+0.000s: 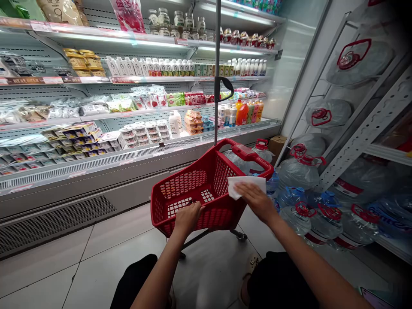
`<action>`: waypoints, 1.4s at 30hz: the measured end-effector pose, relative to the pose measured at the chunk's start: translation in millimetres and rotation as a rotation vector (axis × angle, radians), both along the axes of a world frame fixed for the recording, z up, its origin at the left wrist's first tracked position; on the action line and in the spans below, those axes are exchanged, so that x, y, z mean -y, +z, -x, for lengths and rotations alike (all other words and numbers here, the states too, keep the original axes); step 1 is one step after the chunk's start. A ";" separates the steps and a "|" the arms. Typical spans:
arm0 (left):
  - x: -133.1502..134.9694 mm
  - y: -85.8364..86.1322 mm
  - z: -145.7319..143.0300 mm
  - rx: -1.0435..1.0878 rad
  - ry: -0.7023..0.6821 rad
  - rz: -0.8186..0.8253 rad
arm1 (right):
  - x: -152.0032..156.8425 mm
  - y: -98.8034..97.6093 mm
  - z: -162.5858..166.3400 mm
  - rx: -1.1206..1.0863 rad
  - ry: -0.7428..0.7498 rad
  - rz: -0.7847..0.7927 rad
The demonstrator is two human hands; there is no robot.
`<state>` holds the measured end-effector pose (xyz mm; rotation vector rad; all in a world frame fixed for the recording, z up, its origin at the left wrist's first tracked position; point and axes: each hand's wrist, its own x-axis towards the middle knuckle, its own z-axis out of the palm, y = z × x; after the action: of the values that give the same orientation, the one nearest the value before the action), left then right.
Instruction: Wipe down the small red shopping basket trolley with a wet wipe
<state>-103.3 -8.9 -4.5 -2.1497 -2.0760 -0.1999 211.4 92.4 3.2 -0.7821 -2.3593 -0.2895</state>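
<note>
A small red shopping cart [193,184] with a lattice basket stands on the floor before me. My left hand [188,216] is closed around the near rim of its basket. Against the basket's near corner, below the red push handle [249,154], my right hand [254,196] presses a folded white cloth [247,184]. The fingers lie over the cloth, and part of it sticks out around them. From the cart's far side rises a tall grey pole [216,56]. The inside of the basket shows only its grid floor.
A refrigerated shelf unit [96,171] with cups, bottles and packets runs behind the cart. On the right, large water bottles [296,219] stand on the floor near a white metal rack [363,128]. Tiled floor [112,244] lies around the cart's wheels.
</note>
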 end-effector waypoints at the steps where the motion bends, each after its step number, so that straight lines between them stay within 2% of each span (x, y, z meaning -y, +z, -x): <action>1: 0.3 0.2 -1.5 0.005 0.010 0.009 | -7.7 2.5 -11.8 -0.030 -0.033 -0.002; 4: -1.1 -0.1 -10.1 0.021 0.045 0.029 | -34.2 11.6 -38.8 -0.118 -0.143 0.015; 7: -6.2 0.0 -23.5 0.044 0.076 0.041 | -50.7 13.6 -33.8 -0.162 -0.191 0.029; 11: -12.2 4.9 -41.6 0.091 0.077 0.031 | -34.9 -7.9 22.8 -0.140 -0.156 0.041; 14: -6.4 11.2 -45.4 0.125 -0.001 0.015 | -7.3 -30.9 68.1 -0.041 0.014 0.090; 16: 5.1 14.3 -37.5 0.143 -0.074 0.007 | 2.7 -39.2 81.6 -0.008 0.082 0.108; 18: 21.6 15.4 -19.7 0.165 -0.125 0.000 | -0.8 -39.1 78.7 -0.003 0.090 0.126; 23: 65.5 8.2 41.1 0.172 -0.154 -0.023 | -44.5 -25.3 49.0 -0.124 -0.083 0.198; 26: 78.3 -3.2 55.9 0.182 -0.215 -0.061 | -52.4 -27.0 54.1 -0.175 -0.129 0.225; 28: 79.1 -12.5 52.1 0.164 -0.233 -0.095 | -38.0 -33.5 69.2 -0.172 -0.110 0.233; 30: 75.5 -21.2 42.5 0.123 -0.206 -0.122 | -8.7 -41.1 88.3 -0.153 -0.050 0.250; 34: 64.5 -32.4 23.9 0.058 -0.153 -0.144 | 66.6 -49.4 117.3 -0.125 0.174 0.337; 36: 60.0 -34.6 17.2 0.061 -0.143 -0.160 | 92.8 -49.7 120.9 -0.084 0.277 0.369; 39: 55.9 -35.4 5.9 0.084 -0.121 -0.172 | 96.9 -49.0 112.3 -0.039 0.339 0.394; 42: 54.7 -33.9 -6.3 0.100 -0.095 -0.164 | 60.9 -47.8 94.5 -0.076 0.249 0.401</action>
<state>-97.0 -63.6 -38.5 -2.1810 -1.9329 -0.4803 116.9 31.5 -44.6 -0.6503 -2.4400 0.3217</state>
